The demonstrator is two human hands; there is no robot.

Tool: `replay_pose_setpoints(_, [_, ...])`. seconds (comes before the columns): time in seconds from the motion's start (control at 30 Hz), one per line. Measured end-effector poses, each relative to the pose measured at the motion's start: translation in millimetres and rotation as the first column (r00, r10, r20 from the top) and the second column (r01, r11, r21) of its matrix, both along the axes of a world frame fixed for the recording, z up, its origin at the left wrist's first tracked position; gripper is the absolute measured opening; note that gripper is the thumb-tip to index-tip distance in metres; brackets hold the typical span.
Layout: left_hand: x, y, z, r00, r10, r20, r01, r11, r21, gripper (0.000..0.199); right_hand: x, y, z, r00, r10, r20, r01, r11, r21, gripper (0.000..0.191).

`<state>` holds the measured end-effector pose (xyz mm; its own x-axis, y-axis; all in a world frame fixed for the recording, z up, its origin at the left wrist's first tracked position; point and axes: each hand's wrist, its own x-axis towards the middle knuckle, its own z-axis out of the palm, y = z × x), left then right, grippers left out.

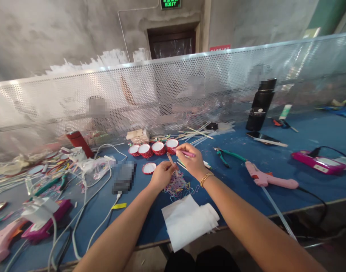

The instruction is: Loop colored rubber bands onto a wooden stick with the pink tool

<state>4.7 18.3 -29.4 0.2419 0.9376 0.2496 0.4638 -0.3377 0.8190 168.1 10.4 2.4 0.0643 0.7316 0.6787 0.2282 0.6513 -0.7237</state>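
Observation:
My left hand (162, 175) is closed on a flat wooden stick (170, 159), which points up and away from me. In my right hand (190, 159) is a pink-purple pen (187, 153), its tip near the upper end of the stick. Below the hands lies a pile of small coloured loops (177, 186) on the blue table. Several round red tins with white tops (158, 147) stand in a row just beyond, and a single one (149, 168) sits left of my left hand. White sheets (190, 223) lie nearest me.
On the right are green-handled pliers (224, 155), a pink glue gun (271, 179), a black bottle (260, 105) and a pink device (317, 162). To the left lie a phone (124, 177), white cables and a red bottle (80, 143). A perforated metal screen (150, 90) runs behind.

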Motion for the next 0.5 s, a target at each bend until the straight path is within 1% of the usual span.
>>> replay_pose_setpoints(0.07, [1,-1,3.3,1.0,0.011,0.014,-0.011,0.998,0.062,0.028,0,-1,0.5,1.0,-0.01,-0.009,0.01,1.0,-0.006,0.014])
replay_pose_setpoints(0.13, [3,-3,6.4,0.998,0.001,0.057,-0.004,0.999,0.054,0.029,0,-1,0.7,1.0,-0.01,-0.021,0.01,1.0,-0.017,0.013])
replay_pose_setpoints(0.23, [8,-10,10.6,0.988,-0.031,0.154,0.041,0.997,-0.061,0.03,0,0,-0.1,0.998,0.016,-0.056,-0.017,1.0,-0.023,0.013])
replay_pose_setpoints(0.33, [13,-17,14.8,0.959,-0.048,0.281,0.101,0.979,-0.177,0.035,-1,2,-2.1,0.995,0.067,-0.077,-0.071,0.996,-0.051,0.021])
replay_pose_setpoints(0.43, [15,-21,19.2,0.912,-0.077,0.404,0.175,0.961,-0.213,0.041,-2,3,-4.1,0.989,0.123,-0.08,-0.129,0.989,-0.071,0.024])
replay_pose_setpoints(0.5, [16,-22,21.6,0.866,-0.099,0.49,0.234,0.946,-0.222,0.043,-4,3,-5.0,0.991,0.127,-0.044,-0.13,0.989,-0.069,0.023])
